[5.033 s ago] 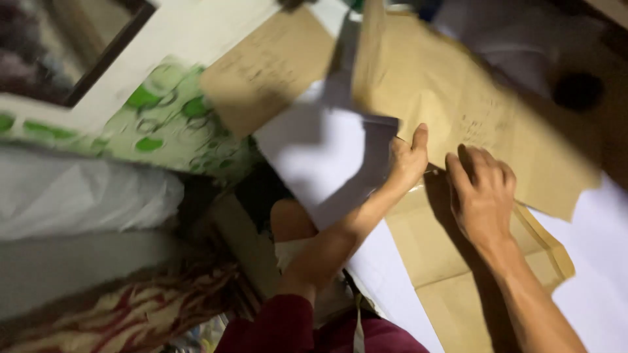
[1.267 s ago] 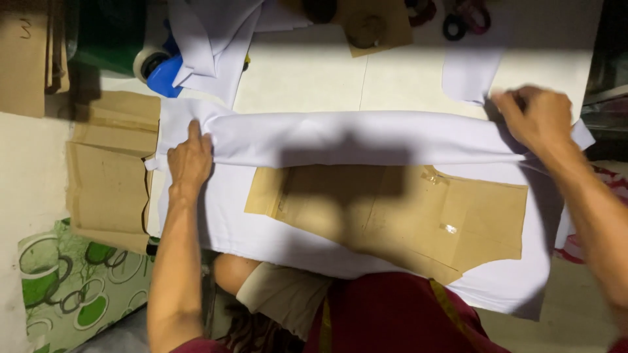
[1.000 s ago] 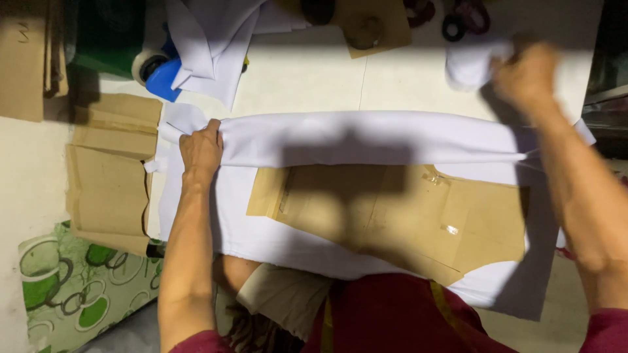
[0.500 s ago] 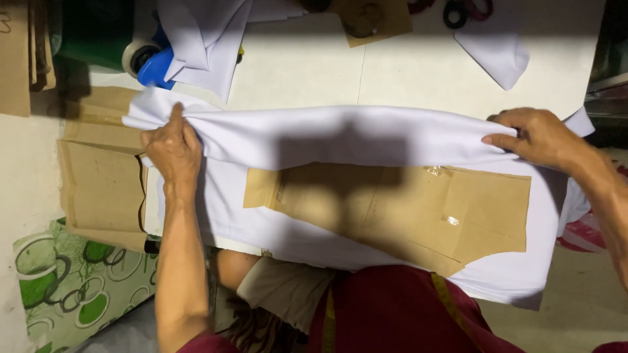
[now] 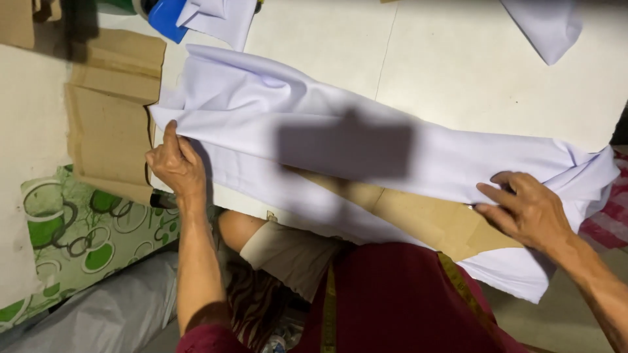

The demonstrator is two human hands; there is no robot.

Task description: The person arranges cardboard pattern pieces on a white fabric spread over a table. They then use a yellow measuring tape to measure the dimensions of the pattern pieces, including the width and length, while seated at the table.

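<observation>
A long piece of white fabric (image 5: 366,140) lies across the white table (image 5: 471,72), folded over toward me. My left hand (image 5: 175,163) grips its left end near the table's front edge. At the right end my right hand (image 5: 526,209) pinches the folded fabric. A brown cardboard pattern piece (image 5: 425,219) lies under the fold, only its lower right part showing. A yellow measuring tape (image 5: 458,281) hangs over my dark red top.
Brown cardboard pieces (image 5: 108,121) lie stacked at the table's left end. A blue object (image 5: 167,16) and more white fabric (image 5: 219,16) sit at the back left, another white piece (image 5: 549,26) at the back right. A green-patterned cloth (image 5: 78,235) lies lower left.
Both hands have pulled the fabric's folded edge toward me, so it covers most of the cardboard pattern. The view has shifted closer and slightly tilted.
</observation>
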